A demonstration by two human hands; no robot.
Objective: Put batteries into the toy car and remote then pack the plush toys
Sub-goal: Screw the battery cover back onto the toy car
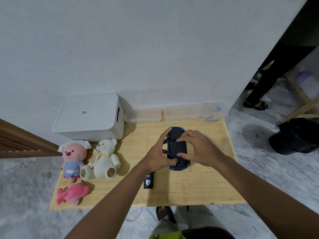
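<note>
A blue toy car (pixel 176 135) lies upside down on the wooden table (pixel 198 185), its black underside facing up. My left hand (pixel 158 156) grips its left side, fingers curled along the edge. My right hand (pixel 198 150) holds its right side, with fingertips pressing on the underside panel. A black remote (pixel 148 181) lies on the table just below my left wrist. Three plush toys sit at the table's left: a pink beaver (pixel 73 158), a cream teddy bear (pixel 102 160) and a pink fish-like plush (pixel 73 194).
A white lidded storage box (pixel 89 118) stands at the back left against the wall. Three clear plastic containers line the back edge; the rightmost one (pixel 213 111) holds small blue-and-white items. Another person's legs (pixel 269 80) stand at the far right, near a black bag (pixel 296 137).
</note>
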